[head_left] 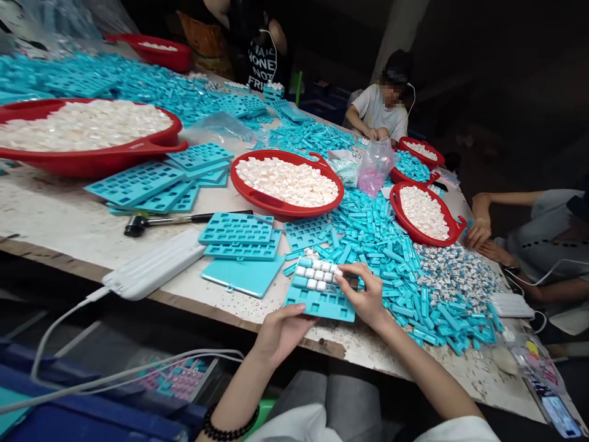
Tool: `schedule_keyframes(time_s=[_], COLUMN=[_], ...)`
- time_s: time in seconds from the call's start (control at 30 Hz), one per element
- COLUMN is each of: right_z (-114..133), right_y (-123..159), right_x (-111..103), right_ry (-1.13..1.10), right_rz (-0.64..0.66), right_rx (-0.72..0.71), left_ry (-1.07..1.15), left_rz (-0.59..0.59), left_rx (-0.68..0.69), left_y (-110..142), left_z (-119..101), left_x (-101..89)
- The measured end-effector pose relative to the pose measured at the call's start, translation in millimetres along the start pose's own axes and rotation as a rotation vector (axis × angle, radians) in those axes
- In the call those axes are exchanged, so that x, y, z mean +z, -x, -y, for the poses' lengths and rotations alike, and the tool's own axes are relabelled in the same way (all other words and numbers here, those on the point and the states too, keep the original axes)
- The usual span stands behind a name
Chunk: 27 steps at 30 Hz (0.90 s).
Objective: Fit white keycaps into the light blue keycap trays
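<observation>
My left hand (286, 331) grips the lower left edge of a turquoise slotted tray (324, 305), thumb on top and fingers beneath. White square caps (316, 274) fill part of the tray's upper rows; the lower rows show bare square slots. My right hand (367, 293) is over the tray's upper right, thumb and forefinger closed on a small white cap at the end of a row. Just left of the tray lies a flat turquoise panel (243, 274), with stacked slotted trays (237, 230) behind it.
Red basins (288, 212) hold white caps. Loose turquoise pieces (386, 245) heap to the right, beside small white-and-blue parts (455, 267). A hammer (161, 220) and white power strip (156, 264) lie left. A co-worker's hands (483, 230) are at the right edge; other people sit farther back.
</observation>
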State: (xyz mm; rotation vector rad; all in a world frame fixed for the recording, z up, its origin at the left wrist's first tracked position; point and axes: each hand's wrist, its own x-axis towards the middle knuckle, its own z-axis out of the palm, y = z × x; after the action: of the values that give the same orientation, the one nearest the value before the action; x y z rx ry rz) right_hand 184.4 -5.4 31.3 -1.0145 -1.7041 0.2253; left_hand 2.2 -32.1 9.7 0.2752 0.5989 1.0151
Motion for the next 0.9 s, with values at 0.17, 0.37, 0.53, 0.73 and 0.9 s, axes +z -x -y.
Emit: schedule_keyframes(time_s=[0.17,0.37,0.53,0.73,0.9], right_z=[-12,-9,-2,-1,-2], right_y=[11,17,15,25,29], right_x=[9,4,0,8,13], right_ry=[0.008,0.02,0.077,0.1,0.068], right_rz=[0.006,0.029,0.017,-0.007,-0.017], right_rx=[-0.041,-0.076,-0.063,0.047,0.049], left_ry=[0.034,0.036,0.037,-0.008,-0.01], left_rz=[-0.044,-0.2,-0.145,-0.168,-0.169], left_rx=[0.096,0.137,0.166,0.227,0.23], left_y=[2,-8,-15,-18,-20], left_z=[25,37,34,37,39], left_x=[16.1,25.4,20.8,16.8,14.2])
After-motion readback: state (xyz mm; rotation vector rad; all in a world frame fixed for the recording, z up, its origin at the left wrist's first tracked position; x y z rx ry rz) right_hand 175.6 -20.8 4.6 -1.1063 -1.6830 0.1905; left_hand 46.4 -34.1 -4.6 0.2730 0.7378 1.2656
